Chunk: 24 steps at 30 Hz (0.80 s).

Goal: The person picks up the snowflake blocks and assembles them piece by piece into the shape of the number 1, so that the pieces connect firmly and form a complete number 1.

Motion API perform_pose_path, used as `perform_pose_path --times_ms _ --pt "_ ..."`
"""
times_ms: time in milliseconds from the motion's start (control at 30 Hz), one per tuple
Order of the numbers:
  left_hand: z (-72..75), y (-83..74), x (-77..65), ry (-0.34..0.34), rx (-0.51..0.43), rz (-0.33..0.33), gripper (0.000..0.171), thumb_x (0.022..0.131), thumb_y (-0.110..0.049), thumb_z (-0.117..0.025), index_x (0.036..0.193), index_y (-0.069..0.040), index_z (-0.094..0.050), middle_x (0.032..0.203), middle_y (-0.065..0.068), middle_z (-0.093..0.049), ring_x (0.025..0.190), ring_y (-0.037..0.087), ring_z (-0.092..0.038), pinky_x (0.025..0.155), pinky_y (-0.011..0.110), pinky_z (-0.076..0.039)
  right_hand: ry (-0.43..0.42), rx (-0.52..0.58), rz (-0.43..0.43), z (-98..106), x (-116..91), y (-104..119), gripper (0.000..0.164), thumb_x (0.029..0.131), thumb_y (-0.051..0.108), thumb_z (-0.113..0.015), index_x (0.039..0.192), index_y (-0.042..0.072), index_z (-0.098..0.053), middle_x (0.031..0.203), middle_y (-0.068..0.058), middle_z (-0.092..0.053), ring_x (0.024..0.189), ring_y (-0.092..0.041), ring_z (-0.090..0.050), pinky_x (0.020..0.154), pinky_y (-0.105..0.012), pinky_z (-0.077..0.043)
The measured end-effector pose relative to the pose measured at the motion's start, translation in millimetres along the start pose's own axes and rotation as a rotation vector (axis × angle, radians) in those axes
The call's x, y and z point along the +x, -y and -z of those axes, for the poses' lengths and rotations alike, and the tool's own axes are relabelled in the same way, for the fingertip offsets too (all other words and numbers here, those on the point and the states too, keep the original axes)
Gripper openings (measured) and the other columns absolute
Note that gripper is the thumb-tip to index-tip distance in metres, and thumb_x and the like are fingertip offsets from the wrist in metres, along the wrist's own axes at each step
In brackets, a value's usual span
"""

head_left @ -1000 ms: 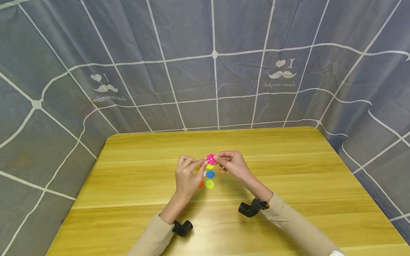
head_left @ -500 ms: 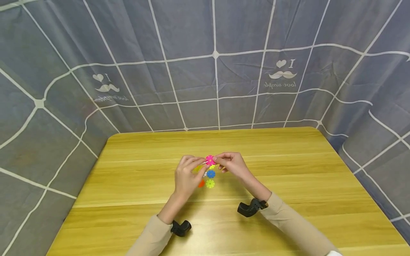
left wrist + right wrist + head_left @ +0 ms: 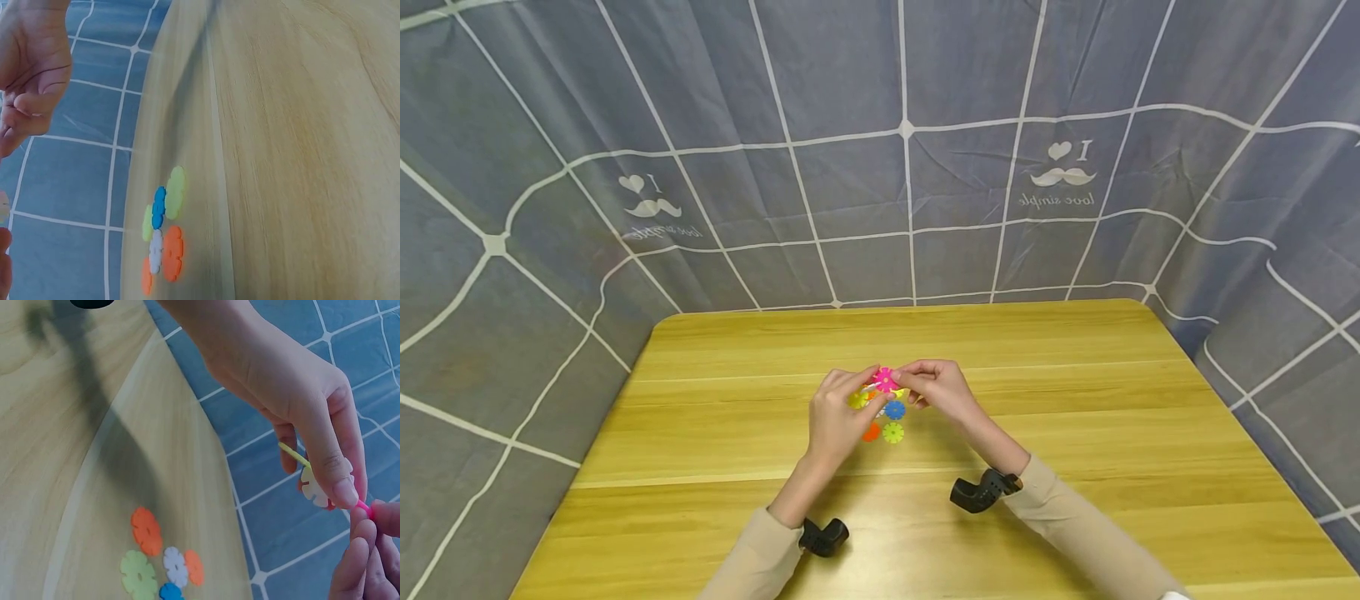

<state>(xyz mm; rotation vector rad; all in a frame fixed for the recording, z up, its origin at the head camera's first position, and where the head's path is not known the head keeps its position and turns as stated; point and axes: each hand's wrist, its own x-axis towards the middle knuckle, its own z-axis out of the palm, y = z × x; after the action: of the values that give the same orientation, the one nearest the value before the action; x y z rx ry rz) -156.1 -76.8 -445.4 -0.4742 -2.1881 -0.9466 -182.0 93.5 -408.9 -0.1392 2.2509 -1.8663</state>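
Above the table, the left hand (image 3: 835, 417) holds a white interlocking disc (image 3: 316, 489) with a yellow disc (image 3: 294, 454) joined to it edge-on. The right hand (image 3: 942, 389) pinches a flower-shaped pink disc (image 3: 886, 380) between thumb and fingertips. Pink and white meet between the two hands; fingers hide how far the slots engage. In the left wrist view the right hand (image 3: 37, 75) is at upper left, and only left fingertips (image 3: 4, 269) show at the frame's edge. In the right wrist view the right hand (image 3: 369, 562) enters at lower right.
Beneath the hands, several loose discs lie on the wooden table (image 3: 1037, 400): lime (image 3: 892, 432), blue (image 3: 894, 410), orange (image 3: 870, 432), plus white, yellow and another orange partly covered. A grey curtain (image 3: 850, 192) hangs behind the table's far edge.
The pink disc has shifted slightly left and down, the right hand moving with it. The left index finger and thumb stand farther apart around it, and the joined yellow disc shows more clearly.
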Motion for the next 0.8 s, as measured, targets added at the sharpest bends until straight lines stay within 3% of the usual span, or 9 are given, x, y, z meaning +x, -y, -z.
perform_pose_path --times_ms 167,400,600,800 --pt "0.4 -0.1 -1.4 0.018 -0.004 0.033 0.040 0.069 -0.023 -0.087 0.102 -0.005 -0.075 0.083 0.006 -0.074 0.075 0.018 -0.061 0.056 0.021 -0.044 0.012 -0.001 -0.014 -1 0 -3 0.024 0.088 0.016 -0.068 0.102 -0.004 -0.070 0.080 0.002 -0.071 0.058 -0.012 -0.056 0.055 -0.022 -0.048" --pt "0.9 1.9 -3.7 0.007 0.002 0.041 0.037 0.069 -0.025 -0.087 0.100 -0.006 -0.076 0.083 0.006 -0.075 0.076 0.018 -0.063 0.057 0.023 -0.047 0.039 -0.031 -0.012 -1 1 -7 0.027 0.090 0.018 -0.066 0.106 -0.003 -0.070 0.080 0.004 -0.069 0.060 -0.012 -0.054 0.055 -0.022 -0.044" --pt "3.5 5.4 -6.4 -0.011 -0.005 0.077 0.038 0.069 -0.024 -0.087 0.099 -0.005 -0.076 0.084 0.008 -0.075 0.078 0.019 -0.064 0.065 0.030 -0.052 0.062 -0.041 -0.005 0 2 -9 0.026 0.091 0.017 -0.064 0.107 -0.003 -0.069 0.088 -0.009 -0.073 0.059 -0.011 -0.052 0.054 -0.021 -0.043" --pt "4.1 8.3 -9.5 -0.019 -0.012 0.101 0.039 0.068 -0.024 -0.087 0.101 -0.005 -0.075 0.087 0.008 -0.075 0.079 0.019 -0.064 0.063 0.029 -0.051 0.095 -0.041 -0.018 -1 3 -11 0.026 0.092 0.021 -0.063 0.108 0.000 -0.070 0.087 -0.001 -0.072 0.063 -0.015 -0.053 0.055 -0.022 -0.043"
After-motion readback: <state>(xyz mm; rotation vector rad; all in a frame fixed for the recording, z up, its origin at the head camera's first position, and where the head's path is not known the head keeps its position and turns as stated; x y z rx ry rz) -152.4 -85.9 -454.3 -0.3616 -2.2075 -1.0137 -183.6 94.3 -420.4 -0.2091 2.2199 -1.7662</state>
